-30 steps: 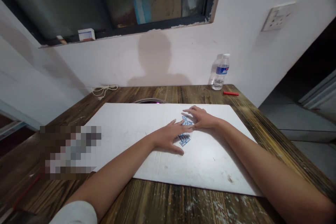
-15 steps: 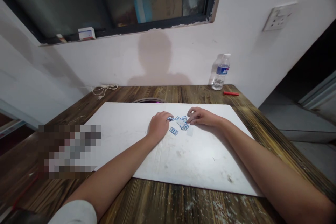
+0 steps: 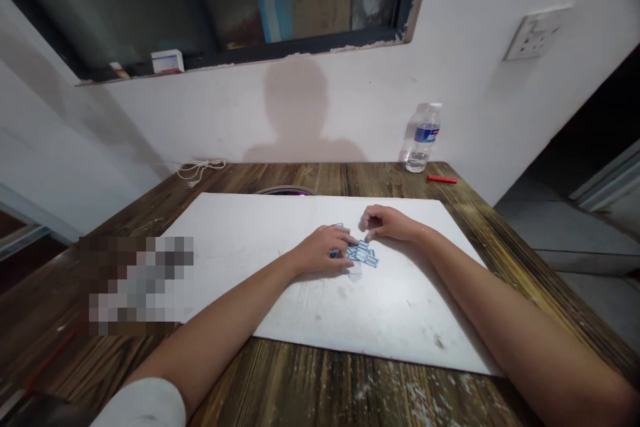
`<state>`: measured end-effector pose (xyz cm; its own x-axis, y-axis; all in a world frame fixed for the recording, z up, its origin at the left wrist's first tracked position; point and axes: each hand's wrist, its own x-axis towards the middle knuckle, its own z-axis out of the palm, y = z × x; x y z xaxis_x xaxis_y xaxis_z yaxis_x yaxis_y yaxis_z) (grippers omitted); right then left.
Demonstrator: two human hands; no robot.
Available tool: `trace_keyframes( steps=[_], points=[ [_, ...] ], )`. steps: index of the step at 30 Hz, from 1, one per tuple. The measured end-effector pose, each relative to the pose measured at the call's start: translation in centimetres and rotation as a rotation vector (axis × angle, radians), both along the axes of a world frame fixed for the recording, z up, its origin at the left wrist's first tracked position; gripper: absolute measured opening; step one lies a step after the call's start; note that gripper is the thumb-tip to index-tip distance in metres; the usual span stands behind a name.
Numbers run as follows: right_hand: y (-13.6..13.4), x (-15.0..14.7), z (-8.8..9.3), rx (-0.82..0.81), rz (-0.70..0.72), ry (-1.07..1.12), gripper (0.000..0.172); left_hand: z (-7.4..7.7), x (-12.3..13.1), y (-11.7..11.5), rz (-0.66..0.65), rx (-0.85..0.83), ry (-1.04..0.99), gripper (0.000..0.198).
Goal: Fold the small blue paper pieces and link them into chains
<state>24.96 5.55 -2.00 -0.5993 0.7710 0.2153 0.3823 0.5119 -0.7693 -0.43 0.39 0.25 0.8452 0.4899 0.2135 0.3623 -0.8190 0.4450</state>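
Several small flat pieces with blue outlines [image 3: 369,257] lie in a loose, overlapping pile on a white board [image 3: 235,240]. My left hand [image 3: 327,250] rests over the left part of the pile, fingers spread and touching the pieces; some pieces are hidden beneath it. At the pile's upper right edge is my right hand [image 3: 383,221], its fingers curled but apart, with nothing seen between them. A pale translucent scrap [image 3: 355,272] lies just below the pile.
The board lies on a dark wooden table [image 3: 350,383]. Along the back stand a water bottle [image 3: 424,140], a red stick-like object [image 3: 442,179] and a coiled white cord [image 3: 200,168]. A dark round rim [image 3: 285,189] shows behind the board.
My left hand has moved right and slightly down onto the pieces, which now sit closer together and farther right. My right hand has barely moved.
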Motion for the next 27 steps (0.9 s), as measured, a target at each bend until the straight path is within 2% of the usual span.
trace_keyframes(
  steps=[3,4,7,9,11,13,16,19,21,24,27],
  points=[
    [0.1,0.6,0.6,0.06,0.096,-0.112,0.052,-0.4,0.2,-0.1,0.147,0.018,0.002,0.02],
    [0.0,0.6,0.8,0.091,0.107,-0.157,0.054,-0.5,0.2,-0.1,0.229,0.035,0.008,0.018],
    [-0.6,-0.5,1.2,0.18,0.06,-0.283,0.055,-0.9,0.1,0.2,0.516,0.094,0.003,0.032],
    [-1.1,-1.4,1.2,0.215,0.04,-0.319,0.053,-1.1,-0.1,0.5,0.688,0.125,0.013,0.032],
    [-1.5,-2.3,1.1,0.236,0.047,-0.312,0.049,-1.1,-0.3,0.8,0.739,0.124,0.032,0.024],
    [-1.6,-2.9,1.0,0.251,0.037,-0.285,0.046,-1.0,-0.4,0.9,0.65,0.104,0.046,0.023],
    [-1.5,-3.0,0.7,0.22,0.001,-0.184,0.041,-0.6,-0.3,0.5,0.381,0.066,0.079,0.038],
    [-1.1,-2.3,0.3,0.059,-0.041,-0.005,0.039,0.0,-0.3,-0.1,0.095,0.05,0.125,0.056],
    [-0.9,-1.8,0.1,-0.022,-0.072,0.054,0.038,0.3,-0.2,-0.3,-0.006,0.037,0.125,0.059],
    [-0.5,-1.1,0.0,-0.004,-0.057,0.011,0.032,0.4,0.0,-0.5,0.025,0.014,0.094,0.042],
    [-0.3,-0.9,0.1,0.06,0.015,-0.049,0.027,0.1,0.2,-0.3,0.182,0.024,0.048,0.027]
  ],
)
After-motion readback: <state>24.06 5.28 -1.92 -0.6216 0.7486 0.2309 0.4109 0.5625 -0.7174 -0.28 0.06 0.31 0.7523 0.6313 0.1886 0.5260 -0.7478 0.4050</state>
